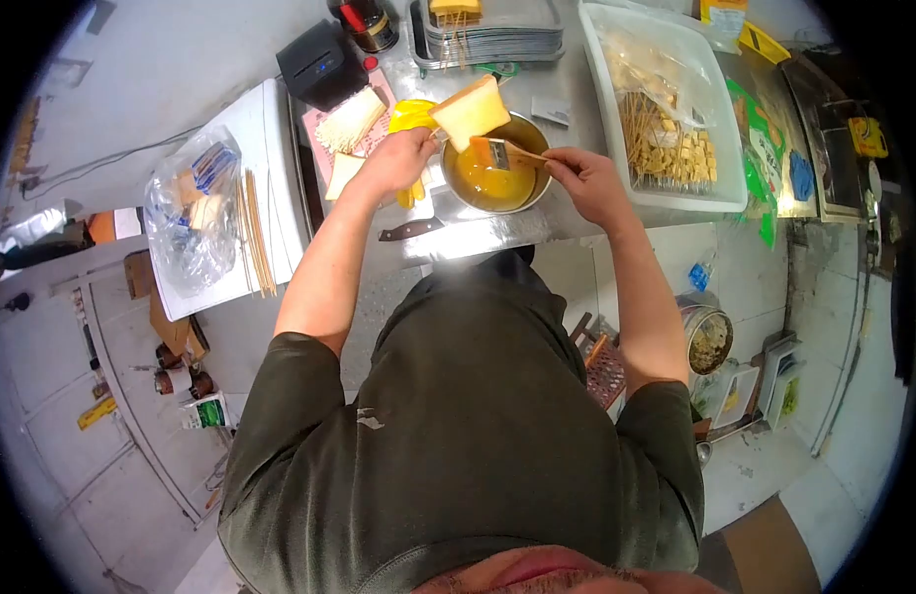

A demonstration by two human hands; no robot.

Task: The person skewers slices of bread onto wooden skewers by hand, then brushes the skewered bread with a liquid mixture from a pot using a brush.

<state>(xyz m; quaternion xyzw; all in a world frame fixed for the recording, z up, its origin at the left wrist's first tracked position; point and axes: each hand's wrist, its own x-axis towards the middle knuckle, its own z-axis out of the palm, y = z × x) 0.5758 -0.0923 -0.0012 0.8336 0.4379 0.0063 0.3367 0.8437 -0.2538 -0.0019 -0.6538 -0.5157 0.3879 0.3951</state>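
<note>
View and clock: head view; the clock is centred on the bowl, twelve pointing away from the person.
Bowl: round silvery metal bowl of yellow liquid, near the front edge of the grey metal counter.
Bread: pale yellow square bread slice, raised at eleven o'clock over the bowl's rim.
Left hand: left hand at nine, fingers pinched at the slice's corner.
Right hand: right hand between three and four, fingers closed on the flat wooden-handled brush; bristles beside the slice's lower edge, contact unclear.
Room: a strip of metal surface separates bowl from front edge; the dark brown riveted handle lies there, near eight.
Right limit: white rectangular plastic tub, between two and three.
Far limit: stacked grey metal trays, twelve.
Counts: one bowl, one brush, one raised slice, one tub; skewers inside the tub too crowded to count.
</note>
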